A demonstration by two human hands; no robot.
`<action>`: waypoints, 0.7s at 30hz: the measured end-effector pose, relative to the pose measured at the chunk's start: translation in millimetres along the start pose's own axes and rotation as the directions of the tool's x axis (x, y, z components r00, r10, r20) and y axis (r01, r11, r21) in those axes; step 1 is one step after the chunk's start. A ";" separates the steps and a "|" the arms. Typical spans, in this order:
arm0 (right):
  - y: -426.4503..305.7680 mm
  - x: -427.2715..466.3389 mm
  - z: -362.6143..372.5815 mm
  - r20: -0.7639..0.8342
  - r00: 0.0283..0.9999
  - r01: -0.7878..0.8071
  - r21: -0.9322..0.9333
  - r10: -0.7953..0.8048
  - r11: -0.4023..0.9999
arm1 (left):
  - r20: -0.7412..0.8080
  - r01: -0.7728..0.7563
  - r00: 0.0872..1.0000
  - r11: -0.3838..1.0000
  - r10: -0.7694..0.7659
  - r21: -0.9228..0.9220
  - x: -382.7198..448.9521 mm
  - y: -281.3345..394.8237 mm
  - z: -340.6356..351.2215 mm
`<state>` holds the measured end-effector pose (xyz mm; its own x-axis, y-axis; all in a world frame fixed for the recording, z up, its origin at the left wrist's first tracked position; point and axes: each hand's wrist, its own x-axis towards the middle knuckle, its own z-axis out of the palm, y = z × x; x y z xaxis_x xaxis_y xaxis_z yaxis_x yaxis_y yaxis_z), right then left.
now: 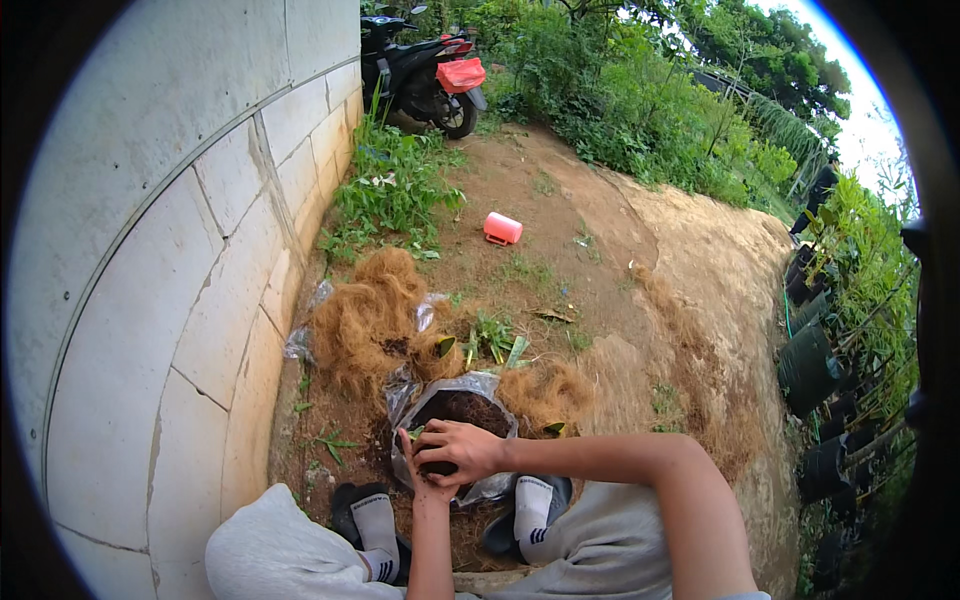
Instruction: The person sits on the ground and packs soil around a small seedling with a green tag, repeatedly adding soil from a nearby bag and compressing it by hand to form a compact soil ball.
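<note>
Both my hands are pressed around a dark clump of soil [438, 467] above the near left side of an open clear plastic bag. My left hand [429, 484] cups it from the near left, with the thumb pointing up. Over its top and right side curve the bent fingers of my right hand [474, 448]. A bit of green leaf [415, 433] shows beside the fingers; whether it grows from the clump I cannot tell. Dark, fibrous soil [465, 409] fills the plastic bag [480, 382], which stands on the ground between my feet.
Brown coconut-like fibre [367, 315] lies beyond the bag, with a smaller heap [551, 394] to its right. Cut green plants [491, 334] lie between. A pink mug [502, 229] rests on its side. A wall [202, 300] runs left; black planter bags [810, 367] line the right.
</note>
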<state>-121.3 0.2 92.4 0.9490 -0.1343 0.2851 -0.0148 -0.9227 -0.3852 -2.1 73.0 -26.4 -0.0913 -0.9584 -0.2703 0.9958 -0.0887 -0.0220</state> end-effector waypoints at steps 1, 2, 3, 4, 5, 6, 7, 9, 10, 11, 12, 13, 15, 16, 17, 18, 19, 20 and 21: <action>-0.4 -0.4 0.7 0.007 1.000 -0.003 0.000 0.003 1.000 | 0.007 0.003 1.000 1.000 -0.003 -0.005 -0.5 -0.1 -0.4; -0.7 -0.8 1.4 0.028 0.999 -0.019 0.004 0.019 1.000 | 0.014 0.005 1.000 1.000 -0.005 -0.010 -0.8 -0.2 -0.8; -1.3 -1.1 2.2 0.004 1.000 -0.001 -0.004 0.001 1.000 | 0.022 0.007 1.000 1.000 -0.007 -0.015 -1.0 -0.4 -1.5; -1.8 -1.3 2.8 -0.005 1.000 0.005 -0.009 -0.005 1.000 | -0.007 -0.007 1.000 1.000 0.007 -0.001 -1.0 -0.7 -2.2; -2.5 -1.3 3.2 0.000 1.000 0.002 -0.007 -0.002 1.000 | -0.035 -0.022 0.999 1.000 0.022 0.013 -0.7 -1.0 -3.0; -3.4 -1.1 3.5 -0.025 1.000 0.017 -0.015 -0.017 1.000 | -0.063 -0.035 0.997 0.999 0.037 0.027 -0.5 -1.4 -4.0; -4.2 -0.6 3.3 -0.035 0.999 0.022 -0.018 -0.023 1.000 | -0.039 -0.036 0.999 0.999 0.037 0.019 0.0 -1.4 -4.8; -6.6 0.5 2.2 -0.044 0.999 0.021 -0.029 -0.023 0.999 | 0.009 -0.033 0.999 0.999 0.033 0.003 0.9 -1.5 -6.6; -8.0 1.1 1.4 -0.043 0.999 0.016 -0.037 -0.017 0.999 | 0.023 -0.035 0.999 0.999 0.035 -0.006 1.4 -1.5 -7.5; -9.6 1.8 0.3 -0.015 1.000 -0.007 -0.039 0.007 0.999 | 0.037 -0.036 0.999 0.999 0.036 -0.014 1.9 -1.6 -7.9; -11.2 2.1 -1.0 -0.040 0.999 0.001 -0.051 -0.003 0.999 | 0.061 -0.029 0.998 0.999 0.030 -0.026 2.1 -1.3 -8.4; -13.1 2.3 -2.2 -0.037 0.999 -0.009 -0.055 0.007 0.998 | 0.084 -0.020 0.996 0.999 0.024 -0.037 2.5 -1.4 -8.6; -17.3 2.2 -4.2 -0.025 0.999 -0.035 -0.072 0.033 0.997 | 0.093 -0.022 0.995 0.999 0.025 -0.031 1.8 -0.8 -8.5; -19.6 2.1 -4.7 -0.018 0.999 -0.051 -0.085 0.050 0.995 | 0.085 -0.023 0.996 1.000 0.025 -0.017 1.2 -0.6 -8.0; -21.8 1.8 -5.7 0.016 0.997 -0.079 -0.098 0.081 0.992 | 0.079 -0.025 0.997 1.000 0.025 -0.002 -0.3 -0.3 -7.2; -24.0 1.8 -6.1 -0.021 0.998 -0.054 -0.103 0.052 0.993 | 0.074 -0.022 0.997 1.000 0.021 0.009 -1.8 -0.3 -6.2; -25.8 2.0 -6.8 -0.031 0.999 -0.040 -0.109 0.037 0.993 | 0.073 -0.021 0.997 1.000 0.020 0.018 -3.2 -0.2 -4.5; -27.7 2.0 -7.2 -0.024 0.999 -0.040 -0.112 0.037 0.993 | 0.071 -0.026 0.997 0.999 0.024 0.029 -5.8 -0.6 -3.1; -29.7 2.1 -7.5 -0.042 0.999 -0.028 -0.118 0.023 0.993 | 0.070 -0.023 0.997 0.999 0.021 0.037 -7.6 -0.7 -0.9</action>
<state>-121.2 24.5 111.0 0.9342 -0.1708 0.3131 -0.0786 -0.9549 -0.2865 -2.1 80.6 -25.2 -0.0707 -0.9766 -0.2030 0.9969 -0.0763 0.0199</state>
